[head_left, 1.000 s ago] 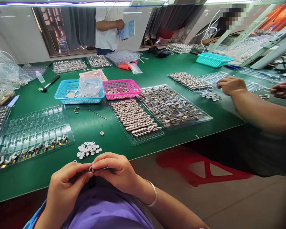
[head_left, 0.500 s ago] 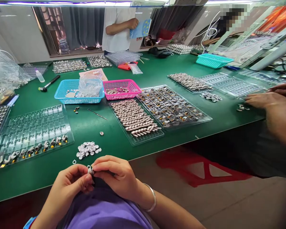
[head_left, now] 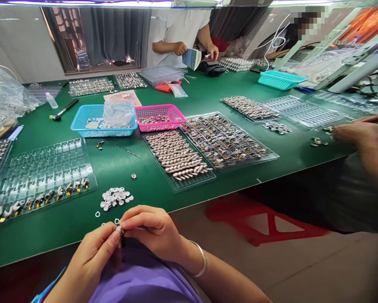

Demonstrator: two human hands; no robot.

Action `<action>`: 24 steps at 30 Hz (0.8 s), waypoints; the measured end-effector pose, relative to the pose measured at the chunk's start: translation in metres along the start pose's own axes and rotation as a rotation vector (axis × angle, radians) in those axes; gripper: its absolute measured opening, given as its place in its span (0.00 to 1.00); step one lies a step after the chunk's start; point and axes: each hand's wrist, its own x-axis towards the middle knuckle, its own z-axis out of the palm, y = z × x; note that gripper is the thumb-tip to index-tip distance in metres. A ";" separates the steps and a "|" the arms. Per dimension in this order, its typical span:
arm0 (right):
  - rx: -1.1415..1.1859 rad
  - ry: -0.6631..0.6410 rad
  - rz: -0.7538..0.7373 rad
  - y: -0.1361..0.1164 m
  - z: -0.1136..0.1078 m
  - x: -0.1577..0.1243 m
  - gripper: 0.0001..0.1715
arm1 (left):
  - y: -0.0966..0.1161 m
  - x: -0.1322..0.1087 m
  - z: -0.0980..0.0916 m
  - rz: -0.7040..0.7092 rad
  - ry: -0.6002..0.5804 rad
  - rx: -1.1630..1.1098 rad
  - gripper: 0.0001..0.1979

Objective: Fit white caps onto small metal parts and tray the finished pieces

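At the table's front edge, my left hand point(head_left: 96, 252) and my right hand point(head_left: 154, 231) meet, both pinching one small white and dark part point(head_left: 120, 229) between their fingertips. The fingers hide much of it. Just beyond them lies a pile of white round caps point(head_left: 116, 198), with a few small white rings point(head_left: 97, 214) beside it. A single round piece point(head_left: 133, 176) rests above the pile. To the left, a clear tray point(head_left: 46, 168) has a row of small assembled parts along its front. A tray of pinkish elongated parts point(head_left: 178, 155) stands to the right.
Behind are a blue basket point(head_left: 103, 132), a pink basket point(head_left: 160, 125), tweezers point(head_left: 128, 150) and a hammer point(head_left: 64, 110). A filled tray point(head_left: 226, 143) lies right of centre. Another person's hands point(head_left: 362, 132) work at the right; a person in white point(head_left: 176, 33) stands across the table.
My left fingers have closed further round the small part. The person across the table has shifted right, lowered the blue booklet and reached out a hand. The hands at the right moved slightly right.
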 end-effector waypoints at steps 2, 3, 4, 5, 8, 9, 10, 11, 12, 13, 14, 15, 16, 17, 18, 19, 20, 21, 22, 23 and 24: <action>-0.004 -0.008 0.003 0.000 0.000 0.000 0.04 | 0.000 0.000 0.000 0.004 0.000 0.012 0.21; -0.009 -0.010 0.005 0.000 -0.001 0.000 0.04 | 0.000 0.001 0.000 0.008 0.000 0.013 0.22; -0.016 -0.012 0.005 0.000 -0.001 0.000 0.04 | 0.000 0.001 0.000 0.010 -0.002 0.013 0.22; -0.026 -0.016 0.002 0.000 -0.001 -0.001 0.04 | -0.001 0.001 0.000 0.012 -0.008 0.012 0.22; -0.046 -0.021 -0.020 -0.001 -0.002 -0.001 0.06 | -0.001 0.001 0.000 0.018 -0.018 0.024 0.21; -0.045 -0.022 -0.020 -0.001 -0.002 -0.001 0.06 | -0.001 0.000 0.000 0.021 -0.019 0.037 0.21; -0.039 -0.019 -0.016 -0.001 -0.002 -0.001 0.06 | -0.001 0.000 0.000 0.030 -0.015 0.057 0.22; -0.029 -0.014 -0.010 -0.001 -0.001 -0.001 0.06 | -0.001 -0.001 0.001 0.047 -0.004 0.084 0.22; -0.017 -0.010 0.000 -0.001 -0.001 -0.001 0.05 | -0.001 -0.002 0.001 0.066 0.012 0.118 0.22; -0.004 -0.005 0.014 0.000 0.000 -0.001 0.05 | -0.002 -0.003 0.002 0.086 0.032 0.155 0.21; 0.012 -0.002 0.029 0.000 0.000 -0.001 0.05 | -0.002 -0.004 0.002 0.108 0.051 0.192 0.21; 0.032 -0.001 0.045 0.001 0.001 -0.002 0.05 | -0.003 -0.004 0.002 0.129 0.070 0.225 0.20; 0.053 -0.002 0.062 0.002 0.001 -0.003 0.05 | -0.003 -0.005 0.003 0.144 0.083 0.251 0.19; 0.074 -0.004 0.079 0.002 0.001 -0.003 0.05 | -0.004 -0.005 0.003 0.153 0.090 0.270 0.18; 0.095 -0.005 0.093 0.003 0.001 -0.004 0.05 | -0.004 -0.005 0.003 0.157 0.091 0.284 0.18; 0.116 -0.005 0.103 0.003 0.001 -0.005 0.06 | -0.004 -0.005 0.004 0.160 0.093 0.293 0.18; 0.136 -0.008 0.112 0.004 0.001 -0.005 0.06 | -0.004 -0.006 0.004 0.162 0.092 0.301 0.18; 0.156 -0.009 0.121 0.004 0.000 -0.006 0.07 | -0.003 -0.006 0.005 0.167 0.094 0.308 0.18; 0.178 -0.011 0.131 0.003 0.000 -0.006 0.08 | -0.003 -0.006 0.005 0.175 0.094 0.318 0.18; 0.198 -0.013 0.141 0.003 -0.001 -0.006 0.08 | -0.002 -0.006 0.006 0.184 0.098 0.331 0.18; 0.213 -0.010 0.151 0.003 -0.001 -0.006 0.09 | -0.002 -0.007 0.007 0.194 0.102 0.348 0.18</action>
